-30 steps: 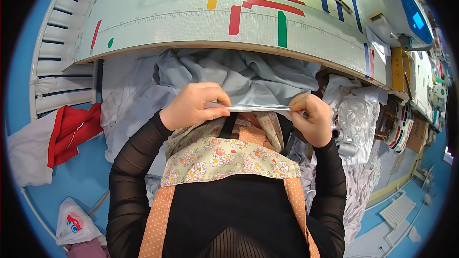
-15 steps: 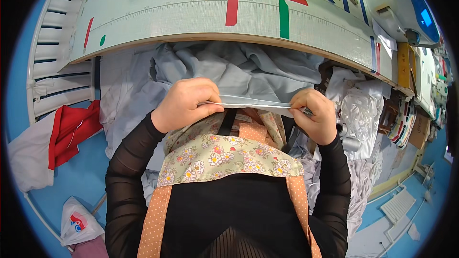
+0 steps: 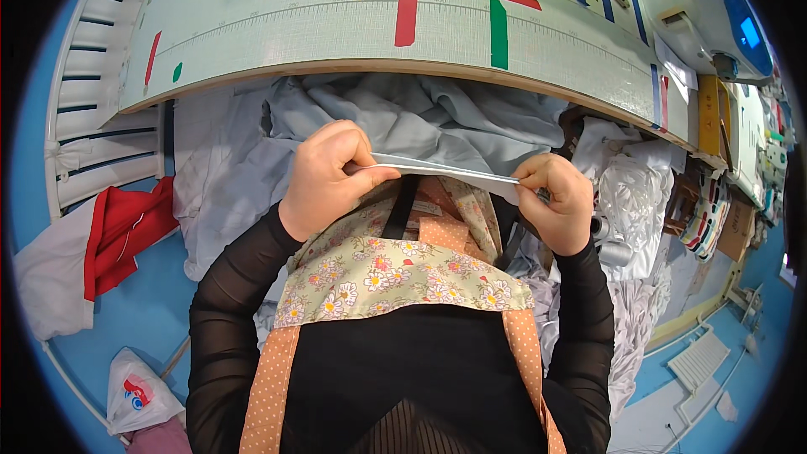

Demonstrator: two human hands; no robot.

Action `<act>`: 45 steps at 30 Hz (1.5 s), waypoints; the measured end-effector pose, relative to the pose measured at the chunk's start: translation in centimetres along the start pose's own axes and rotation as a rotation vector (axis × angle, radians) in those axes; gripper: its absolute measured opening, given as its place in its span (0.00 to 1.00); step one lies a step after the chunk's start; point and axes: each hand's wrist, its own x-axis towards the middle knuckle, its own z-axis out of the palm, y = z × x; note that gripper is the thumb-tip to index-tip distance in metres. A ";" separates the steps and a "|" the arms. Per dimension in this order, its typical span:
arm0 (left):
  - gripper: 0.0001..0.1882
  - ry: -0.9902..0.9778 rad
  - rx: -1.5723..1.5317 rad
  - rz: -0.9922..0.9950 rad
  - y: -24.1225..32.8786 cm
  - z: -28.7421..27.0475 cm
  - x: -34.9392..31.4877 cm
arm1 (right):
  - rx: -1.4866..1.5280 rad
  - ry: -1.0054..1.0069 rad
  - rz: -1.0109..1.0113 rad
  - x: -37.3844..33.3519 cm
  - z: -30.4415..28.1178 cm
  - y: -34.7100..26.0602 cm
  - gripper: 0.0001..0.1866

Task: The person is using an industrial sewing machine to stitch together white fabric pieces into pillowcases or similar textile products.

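Note:
Between my two hands stretches the folded edge of a pale grey-blue fabric [image 3: 445, 170], pulled fairly straight in front of my apron. My left hand [image 3: 332, 175] pinches its left end between thumb and fingers. At the other end my right hand [image 3: 555, 202] grips the edge, fingers curled and thumb pressed against it. The edge slopes slightly down toward the right. Beyond my hands, a large heap of grey fabric [image 3: 403, 113] lies in folds under the worktable's front edge. Whether the held piece joins that heap I cannot tell.
Ahead stands a worktable [image 3: 277, 42] with a printed ruler and coloured tape strips. A sewing machine [image 3: 723, 8] is at its right end. Shiny white cloth [image 3: 630, 193] hangs to the right. At left are a red and white cloth [image 3: 126, 240] and a plastic bag [image 3: 139, 391].
My left hand has shifted slightly up and turned, its fingers lifting off the edge while the thumb stays along it. The fabric edge now tilts down to the right. My right hand barely moved.

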 end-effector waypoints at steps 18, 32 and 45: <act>0.07 -0.094 0.118 0.209 7.1 -4.4 1.6 | -0.265 -0.026 -0.233 2.1 -1.2 -4.1 0.08; 0.09 0.070 0.158 0.015 -1.8 -4.6 17.4 | -0.346 0.021 -0.257 16.4 -3.5 3.6 0.14; 0.07 0.069 0.283 0.210 -4.5 -4.0 25.8 | -0.666 -0.072 -0.192 24.2 -5.9 10.1 0.10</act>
